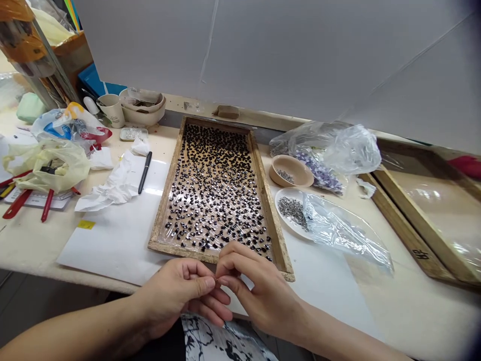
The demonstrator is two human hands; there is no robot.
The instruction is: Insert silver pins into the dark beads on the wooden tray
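Plainly, the counter (421, 321) carried one big worry: the wooden tray (272, 215) straight before me, with black pieces (216, 138) spread over the clear film inside it. A careless knuckle at the tray's near rim could, I judged, have shoved some of them together. Right of the tray, a plastic bag (345, 235) overlapped the white plate; my forearm, catching it, might have dragged everything along. My left hand (180, 288) and right hand (259, 283) met at the tray's near end, fingers of both pinched closed, tip to tip; whether they gripped anything, I couldn't tell. Anything tiny there might have dropped if the pinch had slackened.

As for containers, stacked tubs (148, 119) beyond the tray's far left corner held something dark. Beside the tray's right rim, the white plate (284, 221) bore grey bits (292, 209), and the beige bowl (302, 175) fewer. Left of the tray's far end stood a paper cup (112, 113), then a small dish (134, 134) of pale specks.
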